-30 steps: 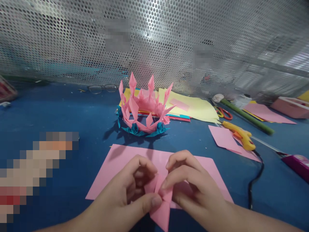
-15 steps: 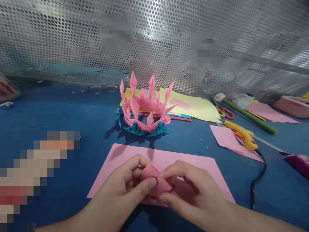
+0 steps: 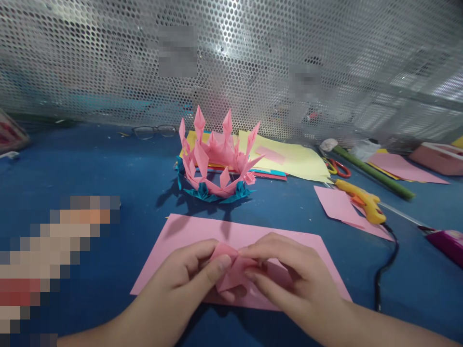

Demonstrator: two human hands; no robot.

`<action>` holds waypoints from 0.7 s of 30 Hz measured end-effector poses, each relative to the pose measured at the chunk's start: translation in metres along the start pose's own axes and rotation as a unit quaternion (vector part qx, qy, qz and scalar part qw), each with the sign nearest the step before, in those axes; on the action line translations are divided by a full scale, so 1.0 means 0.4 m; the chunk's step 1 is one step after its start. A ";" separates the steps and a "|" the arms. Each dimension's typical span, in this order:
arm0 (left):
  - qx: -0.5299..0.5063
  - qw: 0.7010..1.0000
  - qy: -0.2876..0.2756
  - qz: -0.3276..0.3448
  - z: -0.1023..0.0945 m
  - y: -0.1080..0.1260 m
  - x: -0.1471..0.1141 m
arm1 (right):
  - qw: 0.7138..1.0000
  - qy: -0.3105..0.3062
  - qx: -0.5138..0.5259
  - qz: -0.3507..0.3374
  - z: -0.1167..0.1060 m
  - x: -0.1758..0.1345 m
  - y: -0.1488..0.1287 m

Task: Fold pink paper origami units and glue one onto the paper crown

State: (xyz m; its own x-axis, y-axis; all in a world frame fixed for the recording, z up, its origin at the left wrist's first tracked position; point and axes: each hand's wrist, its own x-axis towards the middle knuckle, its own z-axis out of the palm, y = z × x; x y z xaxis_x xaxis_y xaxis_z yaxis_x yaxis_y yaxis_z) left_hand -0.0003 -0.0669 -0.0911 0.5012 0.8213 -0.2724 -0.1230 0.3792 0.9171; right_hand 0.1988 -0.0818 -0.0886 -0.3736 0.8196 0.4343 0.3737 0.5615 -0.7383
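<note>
A small folded piece of pink paper is held between my two hands, above a large pink sheet lying on the blue table. My left hand is closed on the paper's left side, thumb pressed on its front face. On the right side, my right hand pinches the paper between thumb and index finger. Some of the fingers behind the paper are hidden. Beyond the sheet stands a pink folded-paper crown with pointed tips and blue paper pieces around its base.
Yellow paper sheets lie behind the crown, near red-handled scissors. To the right are a yellow glue gun with a black cord, pink paper pieces and a green stick. Glasses rest at the back; perforated metal mesh stands behind.
My right thumb has moved up onto the front of the folded paper. The paper has turned slightly in my fingers, and its lower flap shows more. Things on the table have stayed put.
</note>
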 end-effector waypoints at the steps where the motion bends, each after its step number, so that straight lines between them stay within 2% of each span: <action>1: 0.001 1.000 -0.001 0.000 0.000 0.000 -0.001 | 1.000 -0.002 0.004 -0.006 -0.001 0.001 0.000; 5: 0.007 1.000 -0.007 0.015 -0.001 0.001 -0.007 | 1.000 0.002 0.012 -0.025 -0.002 0.005 -0.001; 10: -0.008 1.000 -0.007 0.019 -0.001 -0.004 -0.006 | 1.000 -0.003 0.023 -0.013 0.000 0.010 -0.002; 21: 0.018 0.999 0.046 0.011 -0.003 0.003 -0.006 | 0.999 -0.027 0.037 -0.021 -0.004 0.016 0.018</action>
State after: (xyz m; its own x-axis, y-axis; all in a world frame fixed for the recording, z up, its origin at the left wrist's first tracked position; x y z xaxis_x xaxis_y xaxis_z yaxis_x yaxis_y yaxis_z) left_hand -0.0027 -0.0679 -0.0899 0.4186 0.8650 -0.2767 -0.1004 0.3469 0.9325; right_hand 0.2005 -0.0722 -0.0904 -0.4335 0.7875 0.4382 0.2947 0.5834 -0.7568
